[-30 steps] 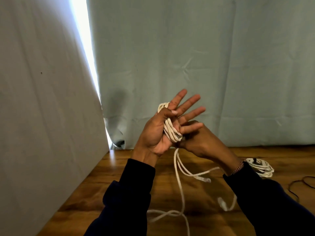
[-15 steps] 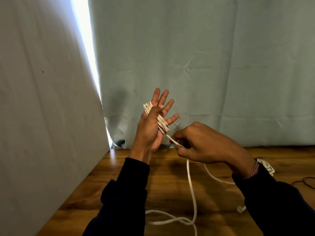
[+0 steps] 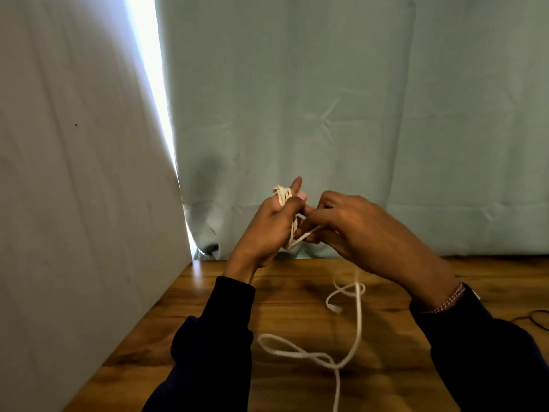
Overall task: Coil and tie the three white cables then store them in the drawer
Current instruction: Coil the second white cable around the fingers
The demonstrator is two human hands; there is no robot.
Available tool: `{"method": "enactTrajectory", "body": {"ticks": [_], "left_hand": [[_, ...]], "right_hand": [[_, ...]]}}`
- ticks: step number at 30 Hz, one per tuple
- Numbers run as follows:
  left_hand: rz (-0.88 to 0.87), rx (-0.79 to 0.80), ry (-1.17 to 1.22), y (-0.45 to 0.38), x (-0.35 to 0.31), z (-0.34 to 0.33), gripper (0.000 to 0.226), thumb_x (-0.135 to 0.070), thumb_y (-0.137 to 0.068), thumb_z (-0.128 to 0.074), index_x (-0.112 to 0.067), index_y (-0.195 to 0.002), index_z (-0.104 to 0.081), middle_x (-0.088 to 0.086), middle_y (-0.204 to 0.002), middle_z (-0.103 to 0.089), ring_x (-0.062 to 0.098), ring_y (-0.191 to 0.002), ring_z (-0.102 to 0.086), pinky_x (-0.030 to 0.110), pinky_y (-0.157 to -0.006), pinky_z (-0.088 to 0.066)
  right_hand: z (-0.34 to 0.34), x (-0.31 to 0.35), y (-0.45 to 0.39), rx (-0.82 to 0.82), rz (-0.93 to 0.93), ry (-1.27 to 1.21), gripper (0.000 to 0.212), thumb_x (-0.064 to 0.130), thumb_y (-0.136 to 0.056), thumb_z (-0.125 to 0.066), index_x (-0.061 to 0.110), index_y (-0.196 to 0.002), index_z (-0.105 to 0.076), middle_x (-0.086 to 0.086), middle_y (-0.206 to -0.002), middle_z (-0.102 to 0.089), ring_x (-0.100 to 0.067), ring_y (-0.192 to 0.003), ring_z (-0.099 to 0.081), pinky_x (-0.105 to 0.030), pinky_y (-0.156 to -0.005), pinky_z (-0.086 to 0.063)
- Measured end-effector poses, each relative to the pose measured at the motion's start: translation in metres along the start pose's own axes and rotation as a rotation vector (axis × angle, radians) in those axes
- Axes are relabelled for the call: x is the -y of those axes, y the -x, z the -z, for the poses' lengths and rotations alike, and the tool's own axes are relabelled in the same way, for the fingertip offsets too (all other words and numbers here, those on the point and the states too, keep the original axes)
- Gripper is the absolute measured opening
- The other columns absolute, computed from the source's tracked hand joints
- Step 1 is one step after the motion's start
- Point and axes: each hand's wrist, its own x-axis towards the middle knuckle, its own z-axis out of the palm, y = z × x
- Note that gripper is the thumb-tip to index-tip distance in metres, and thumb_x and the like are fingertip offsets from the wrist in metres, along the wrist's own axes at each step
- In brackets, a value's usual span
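Well up the frame hangs a pale blue-green curtain [image 3: 341,114], filling the upper centre and right, while a grey-white panel [image 3: 74,188] slants across the whole left side; a bright strip of light shows in the gap between them. Below, a wooden tabletop [image 3: 297,292] takes the lower half of the frame. At the far right edge a thin dark wire [image 3: 539,321] lies on the wood, only partly in view.

Both dark sleeves rise from the bottom of the frame, and the right forearm covers much of the lower right of the table. A beaded bracelet [image 3: 448,301] sits at the right wrist.

At the centre of the frame the left hand [image 3: 267,227] is held upright with its back to the camera, the white cable [image 3: 358,322] wound in several turns round its fingers — the coil shows at the top of the hand and again below the thumb. One finger stands up straight above the coil, and the thumb lies across the turns, holding them to the hand. The right hand [image 3: 350,230], just beside it and touching it at the fingertips, has its fingers curled and pinches the strand that leads out of the coil. How its fingertips lie is hidden behind the knuckles.

From the hands the loose part of the cable drops to the table, loops at lower centre, and trails off the bottom edge — one free end lies near centre right.
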Motion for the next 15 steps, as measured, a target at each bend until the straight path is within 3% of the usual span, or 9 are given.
{"method": "enactTrajectory", "body": {"ticks": [1, 3, 5, 6, 10, 15], "left_hand": [[-0.002, 0.022, -0.048, 0.0, 0.0, 0.0, 0.042, -0.03, -0.107, -0.041, 0.004, -0.123, -0.062, 0.0, -0.149, -0.053, 0.002, -0.087, -0.071, 0.044, -0.09, -0.058], [-0.023, 0.087, -0.092, 0.005, -0.004, -0.001, 0.044, -0.035, -0.108, -0.038, -0.002, -0.119, -0.066, 0.021, -0.102, -0.073, 0.022, -0.064, -0.069, 0.039, -0.067, -0.059], [-0.043, 0.137, -0.121, 0.01, -0.007, -0.001, 0.052, -0.039, -0.108, -0.036, -0.006, -0.089, -0.071, 0.019, -0.067, -0.067, 0.025, -0.05, -0.06, 0.03, -0.052, -0.049], [-0.038, 0.16, -0.114, 0.011, -0.009, -0.001, 0.055, -0.041, -0.108, -0.036, -0.006, -0.083, -0.069, 0.017, -0.06, -0.063, 0.023, -0.045, -0.054, 0.027, -0.047, -0.043], [0.074, 0.265, 0.042, 0.007, -0.006, -0.001, 0.078, -0.07, -0.095, -0.027, -0.001, -0.099, -0.065, 0.01, -0.049, -0.046, 0.014, -0.038, -0.032, 0.024, -0.041, -0.027], [0.167, 0.502, 0.294, 0.003, -0.003, -0.002, 0.1, -0.085, -0.082, -0.02, 0.001, -0.11, -0.063, 0.004, -0.047, -0.04, 0.008, -0.035, -0.03, 0.022, -0.039, -0.02]], "right_hand": [[-0.001, -0.002, 0.0, -0.026, 0.006, -0.01, 0.019, 0.025, -0.092, -0.068, 0.024, -0.111, -0.068, 0.002, -0.101, -0.061, -0.013, -0.083, -0.061, -0.026, -0.071, -0.049], [-0.003, -0.008, 0.0, -0.092, 0.04, -0.022, 0.021, 0.021, -0.086, -0.075, 0.02, -0.106, -0.069, 0.001, -0.095, -0.064, -0.007, -0.079, -0.056, -0.026, -0.068, -0.046], [-0.005, -0.011, 0.0, -0.158, 0.109, 0.003, 0.023, 0.016, -0.082, -0.079, 0.018, -0.104, -0.071, -0.003, -0.091, -0.064, -0.006, -0.077, -0.049, -0.027, -0.068, -0.041], [-0.006, -0.013, 0.0, -0.179, 0.14, 0.009, 0.024, 0.014, -0.082, -0.079, 0.017, -0.105, -0.072, -0.004, -0.091, -0.064, -0.009, -0.076, -0.05, -0.029, -0.067, -0.042], [-0.004, -0.02, 0.002, -0.276, 0.219, 0.07, 0.021, 0.008, -0.087, -0.073, 0.011, -0.108, -0.073, -0.011, -0.097, -0.066, -0.025, -0.085, -0.062, -0.038, -0.06, -0.053], [-0.001, -0.03, 0.005, -0.409, 0.205, 0.216, 0.026, 0.021, -0.097, -0.055, 0.008, -0.112, -0.073, -0.011, -0.104, -0.072, -0.029, -0.092, -0.065, -0.038, -0.069, -0.054]]}}
